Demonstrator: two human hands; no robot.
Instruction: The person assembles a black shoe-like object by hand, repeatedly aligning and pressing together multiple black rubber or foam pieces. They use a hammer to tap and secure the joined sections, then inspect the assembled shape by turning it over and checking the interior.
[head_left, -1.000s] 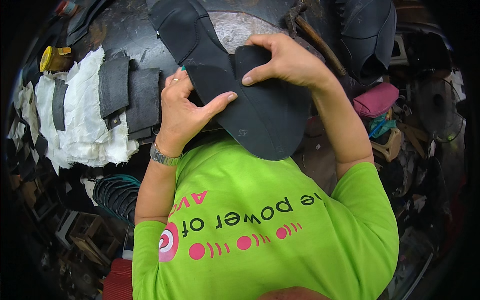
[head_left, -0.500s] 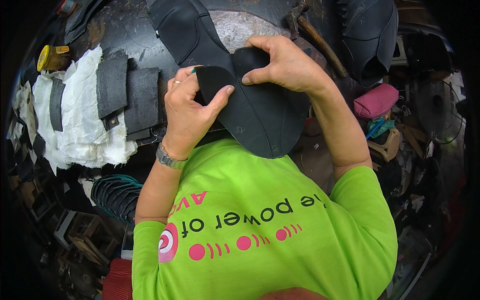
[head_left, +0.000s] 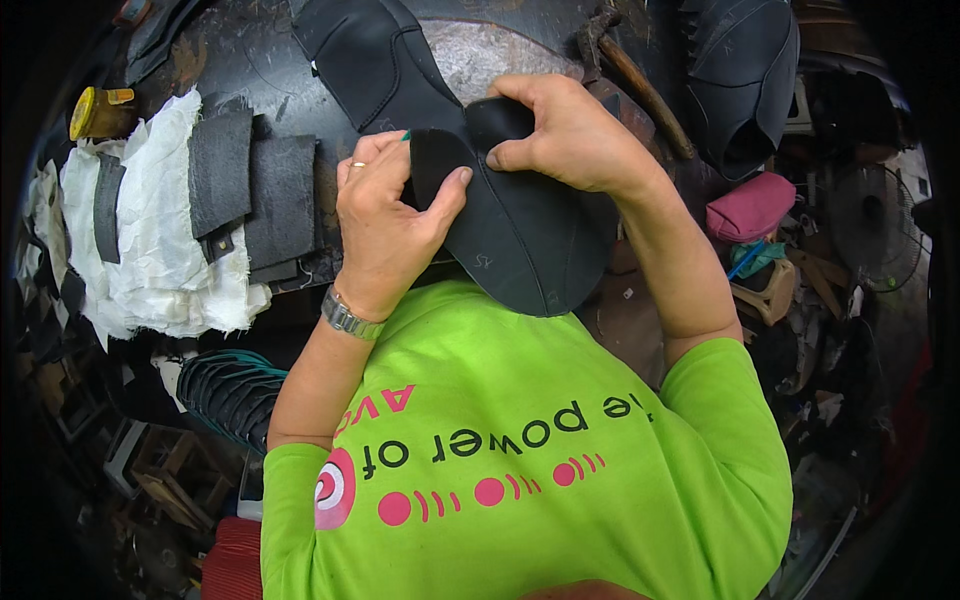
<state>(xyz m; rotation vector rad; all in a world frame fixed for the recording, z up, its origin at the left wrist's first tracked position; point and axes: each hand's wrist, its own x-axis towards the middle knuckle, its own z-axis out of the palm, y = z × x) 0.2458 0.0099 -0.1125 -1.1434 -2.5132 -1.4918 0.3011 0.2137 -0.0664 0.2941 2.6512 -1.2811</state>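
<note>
A black stitched shoe upper [head_left: 520, 240], with a seam down its middle and pale chalk marks, lies partly over the table edge and against my green shirt. My left hand [head_left: 385, 225], wearing a ring and a metal watch, pinches its left flap between thumb and fingers. On the other side of the seam, my right hand [head_left: 570, 135] grips the top edge, thumb on the face and fingers behind. The fingertips behind the material are hidden. Beyond my hands, another stitched black section [head_left: 365, 60] stretches away; whether it is joined to this piece I cannot tell.
A hammer [head_left: 635, 80] lies on the dark table, with another black upper [head_left: 742, 80] to its right. At left are white cloth [head_left: 150, 270], dark grey strips [head_left: 280, 190] and a yellow-lidded jar [head_left: 102, 113]. A pink pouch [head_left: 750, 207] sits at right.
My left hand has moved slightly right, toward the seam, and the left flap it pinches now looks narrower and more folded. My right hand keeps its grip almost in place.
</note>
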